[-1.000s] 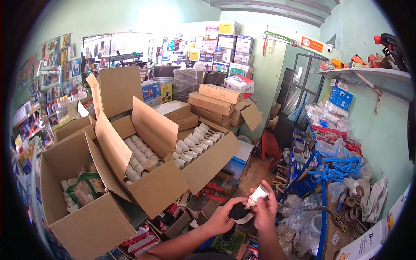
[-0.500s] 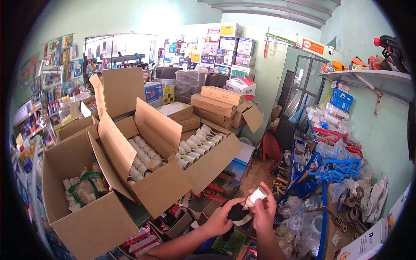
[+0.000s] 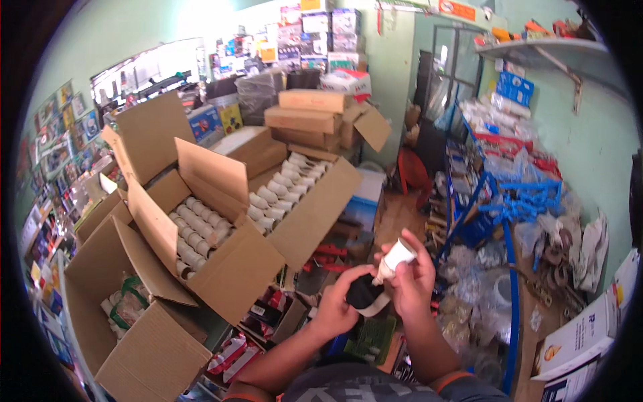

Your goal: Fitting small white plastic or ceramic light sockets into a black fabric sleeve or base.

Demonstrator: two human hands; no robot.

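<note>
My right hand (image 3: 414, 285) pinches a white cup-shaped piece (image 3: 400, 253) between thumb and fingers. The piece is tilted, its wide round end up and its beige narrow end pointing down to the left. Just left of it, my left hand (image 3: 337, 305) is curled round a dark object (image 3: 362, 295) with a pale band (image 3: 375, 307) along its lower side; its kind is hard to make out. Both hands are close together, above a green perforated tray (image 3: 372, 337). Similar white pieces (image 3: 284, 181) lie in rows in an open carton.
Open cardboard boxes (image 3: 154, 352) crowd the left, one holding white pieces (image 3: 194, 234). Flat cartons (image 3: 305, 119) are stacked behind. To the right, a blue-framed rack (image 3: 512, 321) carries plastic bags and blue tangled items (image 3: 529, 201). A white box (image 3: 579, 335) stands at the right edge.
The view has shifted, so the boxes sit further left and higher. My left fingers have drawn back from the white piece's narrow end, and my right hand still holds the piece.
</note>
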